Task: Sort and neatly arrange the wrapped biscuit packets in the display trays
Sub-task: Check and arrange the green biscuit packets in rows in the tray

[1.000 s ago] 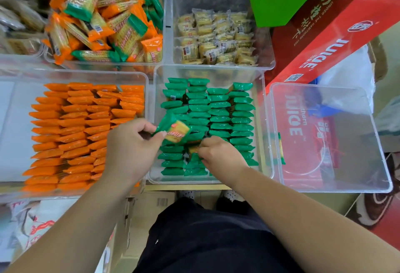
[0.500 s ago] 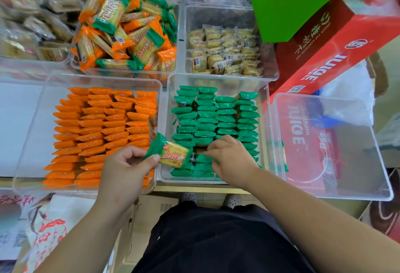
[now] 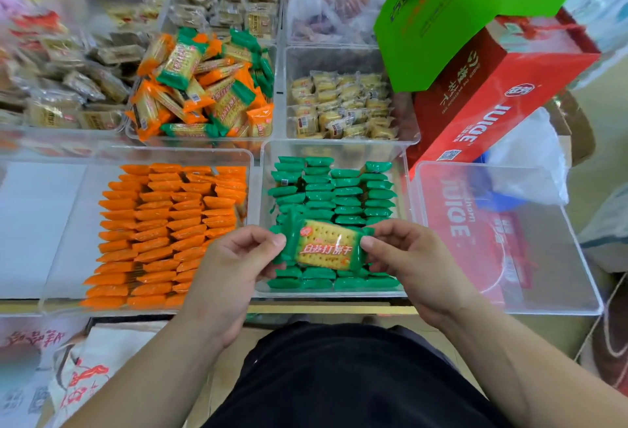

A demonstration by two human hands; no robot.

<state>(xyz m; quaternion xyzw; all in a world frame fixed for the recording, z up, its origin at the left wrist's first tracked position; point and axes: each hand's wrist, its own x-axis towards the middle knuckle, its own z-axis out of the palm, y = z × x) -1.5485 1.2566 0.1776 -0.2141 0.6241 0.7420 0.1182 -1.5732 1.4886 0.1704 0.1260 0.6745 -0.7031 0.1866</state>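
A green-wrapped biscuit packet (image 3: 325, 247) is held flat, label up, over the near end of the clear tray of green packets (image 3: 334, 150). My left hand (image 3: 234, 264) pinches its left end and my right hand (image 3: 404, 257) pinches its right end. Under it, rows of green packets (image 3: 346, 189) stand on edge in neat columns. To the left, a clear tray (image 3: 68, 223) holds rows of orange packets (image 3: 170, 223). Behind them a tray (image 3: 204, 138) holds a loose mixed heap of orange and green packets (image 3: 204, 88).
An empty clear tray (image 3: 543, 257) sits on the right. Behind the green tray is a tray of pale yellow biscuits (image 3: 343, 105). A red juice carton (image 3: 492, 98) with a green box (image 3: 458, 13) on it stands at the back right. More snack trays fill the back left.
My right hand has left the rows of green packets and taken the packet's right end. The packet has moved right from the left hand's side to the middle and now lies flat, label up.
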